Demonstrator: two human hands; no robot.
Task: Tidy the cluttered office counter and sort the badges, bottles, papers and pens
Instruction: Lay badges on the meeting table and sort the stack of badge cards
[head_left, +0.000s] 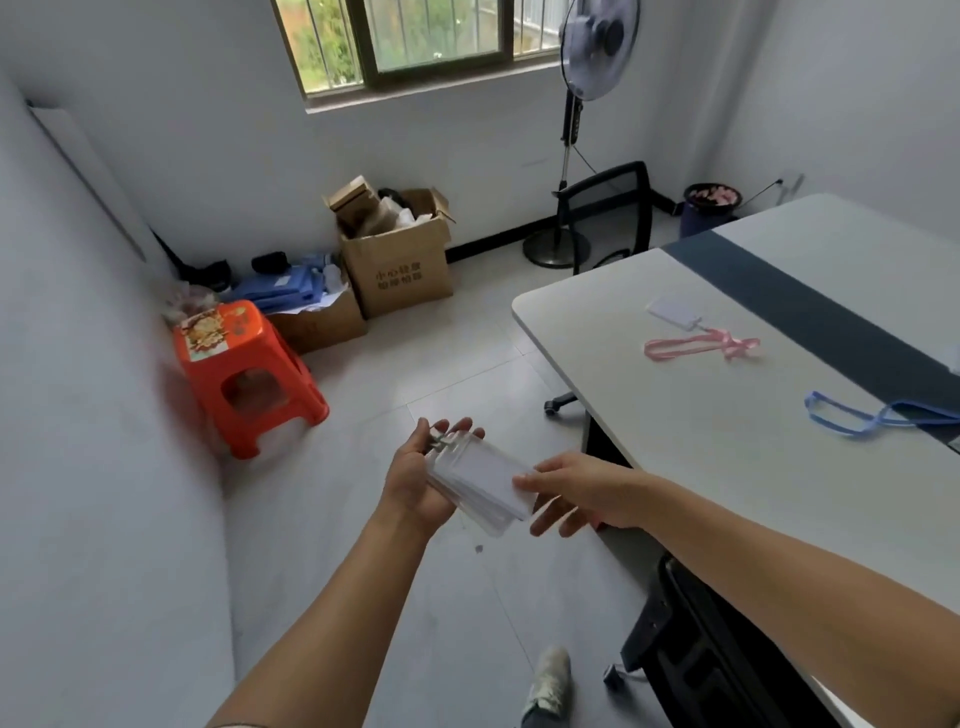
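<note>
A stack of clear badge holders (480, 480) lies in my left hand (421, 483), held out over the floor to the left of the white table (701, 415). My right hand (576, 493) pinches the stack's right end, thumb on top and fingers below. On the table lies another badge holder (674, 312) with a pink lanyard (698, 347). A blue lanyard (878, 415) lies nearer the right edge.
An orange plastic stool (249, 369) stands by the left wall. Cardboard boxes (400, 260) and blue folders (288, 291) sit on the floor below the window. A standing fan (571, 156), a black chair (610, 218) and a bin (711, 208) are beyond the table. A dark chair (691, 649) is near my right arm.
</note>
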